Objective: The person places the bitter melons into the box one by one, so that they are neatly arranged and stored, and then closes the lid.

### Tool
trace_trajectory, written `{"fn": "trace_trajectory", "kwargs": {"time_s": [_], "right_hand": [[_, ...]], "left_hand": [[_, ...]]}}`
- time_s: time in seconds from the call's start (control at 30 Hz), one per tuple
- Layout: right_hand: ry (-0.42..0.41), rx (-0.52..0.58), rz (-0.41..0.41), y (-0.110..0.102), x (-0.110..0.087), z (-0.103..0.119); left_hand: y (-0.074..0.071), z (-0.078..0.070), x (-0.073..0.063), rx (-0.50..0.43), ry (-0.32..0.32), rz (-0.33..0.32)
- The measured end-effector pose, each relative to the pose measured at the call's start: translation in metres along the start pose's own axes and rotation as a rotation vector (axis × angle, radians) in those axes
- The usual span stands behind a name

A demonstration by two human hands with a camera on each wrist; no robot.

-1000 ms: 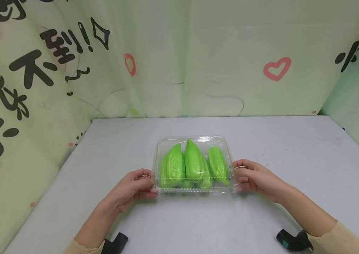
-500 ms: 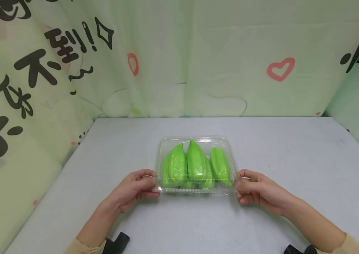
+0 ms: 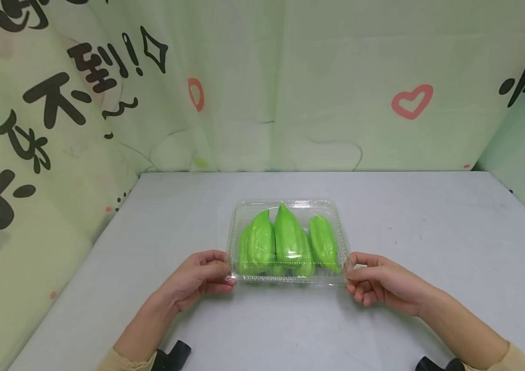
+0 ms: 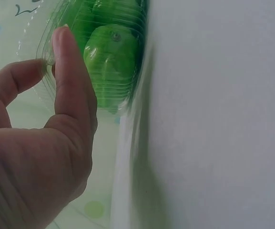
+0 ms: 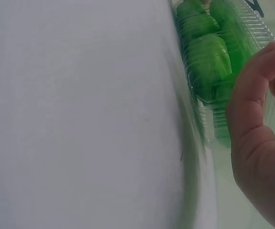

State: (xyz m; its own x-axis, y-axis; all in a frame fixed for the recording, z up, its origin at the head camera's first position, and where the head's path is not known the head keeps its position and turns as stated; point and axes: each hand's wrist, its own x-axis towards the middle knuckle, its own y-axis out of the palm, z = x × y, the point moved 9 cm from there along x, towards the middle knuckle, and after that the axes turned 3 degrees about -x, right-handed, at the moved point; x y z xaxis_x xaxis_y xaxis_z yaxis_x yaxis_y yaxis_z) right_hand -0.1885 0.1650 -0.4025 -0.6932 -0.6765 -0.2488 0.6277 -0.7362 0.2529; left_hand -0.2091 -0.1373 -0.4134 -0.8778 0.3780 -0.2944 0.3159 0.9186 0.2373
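A clear plastic clamshell box (image 3: 290, 280) sits on the table in the head view, its lid down. Inside lie several bright green, ribbed, tapered vegetables (image 3: 286, 234) whose exact kind I cannot tell. My left hand (image 3: 202, 275) pinches the rim at the box's front left corner; the left wrist view shows thumb and fingers (image 4: 70, 71) on either side of the thin rim. At the front right corner, my right hand (image 3: 385, 282) pinches the rim, its lower fingers curled beneath. The right wrist view cuts off part of this grip at its edge.
A white table (image 3: 420, 221) carries the box. Pale green curtains (image 3: 327, 62) with black lettering and red hearts hang behind and at both sides. Black wrist devices (image 3: 171, 355) show at the bottom edge.
My right hand has shifted slightly down to the box's front right corner and its fingers have curled more. The left hand holds its place; the whole scene has shifted slightly right.
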Motion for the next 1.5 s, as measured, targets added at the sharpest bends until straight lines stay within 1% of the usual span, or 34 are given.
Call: {"fn": "trace_trajectory", "kwargs": {"time_s": [0.2,0.4,0.53,0.7,0.83,0.93,1.1,1.2,1.33,1.5], "right_hand": [[0.005,-0.014,-0.028,-0.003,0.000,-0.002],[0.013,-0.033,-0.070,-0.007,0.000,-0.005],[0.015,-0.024,-0.064,-0.007,0.000,-0.005],[0.009,-0.020,-0.036,-0.005,-0.001,-0.003],[0.022,-0.010,-0.039,-0.007,-0.002,-0.003],[0.008,0.012,-0.081,-0.014,-0.003,-0.002],[-0.053,0.072,-0.152,-0.025,-0.003,0.000],[-0.069,0.110,-0.147,-0.026,-0.001,0.000],[-0.082,0.141,-0.120,-0.023,0.000,0.000],[-0.077,0.165,-0.117,-0.021,0.002,0.002]], "left_hand": [[0.001,-0.001,-0.001,0.004,0.019,-0.020],[0.003,-0.005,-0.001,0.005,0.053,-0.031],[0.003,-0.006,-0.001,0.003,0.057,-0.028],[0.001,-0.002,0.001,-0.006,0.032,-0.010],[-0.003,0.000,0.002,-0.004,0.036,0.010],[-0.007,0.000,0.004,-0.025,0.050,0.004],[-0.012,0.000,0.006,-0.083,0.062,-0.019],[-0.011,0.001,0.006,-0.108,0.056,-0.014],[-0.008,0.002,0.007,-0.144,0.040,0.001],[-0.008,0.002,0.006,-0.177,0.022,-0.003]]}}
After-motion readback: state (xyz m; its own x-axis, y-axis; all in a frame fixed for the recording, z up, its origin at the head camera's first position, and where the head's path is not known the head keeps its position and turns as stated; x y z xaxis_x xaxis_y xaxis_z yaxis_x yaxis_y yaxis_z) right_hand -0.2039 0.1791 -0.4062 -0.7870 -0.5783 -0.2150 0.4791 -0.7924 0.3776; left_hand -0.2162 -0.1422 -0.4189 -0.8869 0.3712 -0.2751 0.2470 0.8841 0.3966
